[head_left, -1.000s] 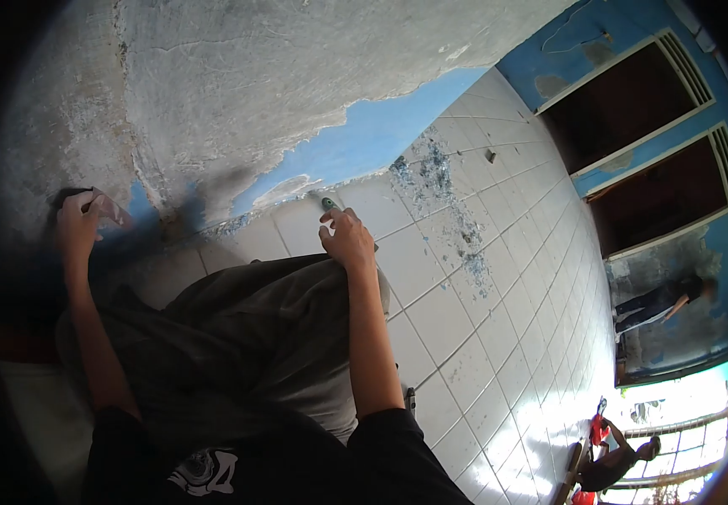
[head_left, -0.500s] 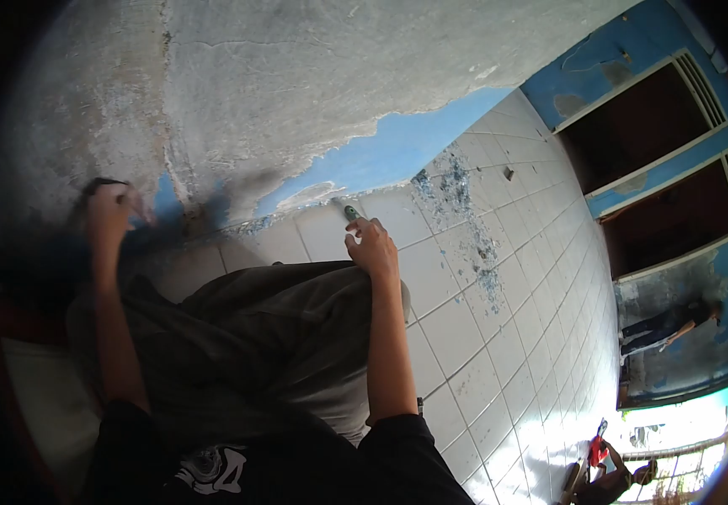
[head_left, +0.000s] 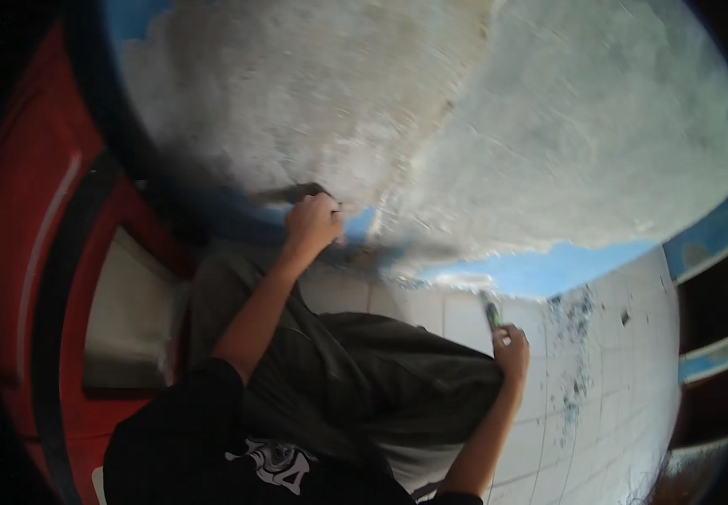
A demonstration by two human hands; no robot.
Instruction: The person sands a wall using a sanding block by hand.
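My left hand point(head_left: 313, 225) is closed at the lower wall, around a dark flat tool point(head_left: 306, 192) that looks like a scraper. Its edge is blurred against the peeling plaster wall point(head_left: 330, 93), above a strip of blue paint point(head_left: 358, 225). To the right, over the knee, my right hand point(head_left: 512, 353) has its fingers curled at the end of a slim tool with a green and dark handle point(head_left: 492, 313). That tool points at the foot of the wall; its far tip is blurred.
Paint flakes point(head_left: 578, 383) are scattered over the white tiled floor point(head_left: 621, 362) at right. A red panel with a dark stripe point(head_left: 40, 244) stands close at left. My bent legs point(head_left: 389, 353) lie between my arms. Dark doorways point(head_left: 716, 290) open at far right.
The view has swung left, bringing the red panel in and taking the other people out. The fingers of my right hand have closed at the green-handled tool. My left hand stays at the wall.
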